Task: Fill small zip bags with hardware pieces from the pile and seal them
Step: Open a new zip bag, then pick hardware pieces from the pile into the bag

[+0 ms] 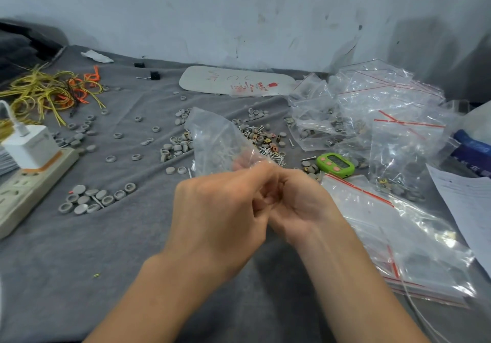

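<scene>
Pinching zip bag edge, hands touching

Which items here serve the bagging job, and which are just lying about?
Job: zip bag pinched by left hand and right hand; hardware pile; grey caps; filled bags; empty bags.
Lying about: wire bundle; power strip; charger; green timer; paper sheet.
</scene>
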A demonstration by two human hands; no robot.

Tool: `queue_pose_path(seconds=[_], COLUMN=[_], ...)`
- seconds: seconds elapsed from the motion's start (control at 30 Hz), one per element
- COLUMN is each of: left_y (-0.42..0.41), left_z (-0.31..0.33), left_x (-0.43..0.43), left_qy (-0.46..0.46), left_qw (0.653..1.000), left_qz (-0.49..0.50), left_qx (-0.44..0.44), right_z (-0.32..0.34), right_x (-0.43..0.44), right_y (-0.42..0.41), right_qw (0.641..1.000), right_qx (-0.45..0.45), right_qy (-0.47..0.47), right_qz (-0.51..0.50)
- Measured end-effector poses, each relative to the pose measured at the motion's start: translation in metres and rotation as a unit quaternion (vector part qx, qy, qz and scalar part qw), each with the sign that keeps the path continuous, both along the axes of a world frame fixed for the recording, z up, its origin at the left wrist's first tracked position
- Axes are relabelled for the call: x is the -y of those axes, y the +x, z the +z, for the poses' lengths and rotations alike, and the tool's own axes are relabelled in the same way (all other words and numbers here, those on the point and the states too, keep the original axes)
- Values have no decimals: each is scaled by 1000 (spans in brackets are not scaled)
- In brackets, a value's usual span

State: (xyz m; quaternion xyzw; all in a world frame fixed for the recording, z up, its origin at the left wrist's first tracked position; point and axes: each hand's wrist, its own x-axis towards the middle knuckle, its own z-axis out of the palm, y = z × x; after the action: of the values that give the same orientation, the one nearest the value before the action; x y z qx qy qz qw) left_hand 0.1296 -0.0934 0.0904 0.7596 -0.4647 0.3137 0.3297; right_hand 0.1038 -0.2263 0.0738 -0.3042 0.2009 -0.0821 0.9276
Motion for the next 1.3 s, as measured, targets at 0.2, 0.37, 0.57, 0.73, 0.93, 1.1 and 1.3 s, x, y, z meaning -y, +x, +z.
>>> queue_pose_path(seconds=[0.2,0.37,0.57,0.73,0.93,1.1,1.3], left_y=[0,21,50,53,74,87,87], left_z=[-5,-4,-13,-22,-17,-17,-22], left_x=[2,-1,-13,-13,-29,-38,-39], left_qy=[16,21,266,300,194,200,287], left_qw=[1000,991,962,953,971,961,919], left_qz=[-3,3,-37,-25,68,64,49], left_qx=[9,-132,-54,-25,-120,-178,-266], right_z=[-7,-4,1,-6,-11,-19,-13], right_x=[-8,-21,-18,-15,5,5,-9], right_y=[3,7,1,3,5,3,-3], right_qw=[991,984,971,952,890,706,592], right_qx=[3,-1,37,27,-76,-160,-167], right_qy=[-121,-179,-212,-272,-447,-687,-789], right_qz=[-52,1,101,139,-43,-61,0])
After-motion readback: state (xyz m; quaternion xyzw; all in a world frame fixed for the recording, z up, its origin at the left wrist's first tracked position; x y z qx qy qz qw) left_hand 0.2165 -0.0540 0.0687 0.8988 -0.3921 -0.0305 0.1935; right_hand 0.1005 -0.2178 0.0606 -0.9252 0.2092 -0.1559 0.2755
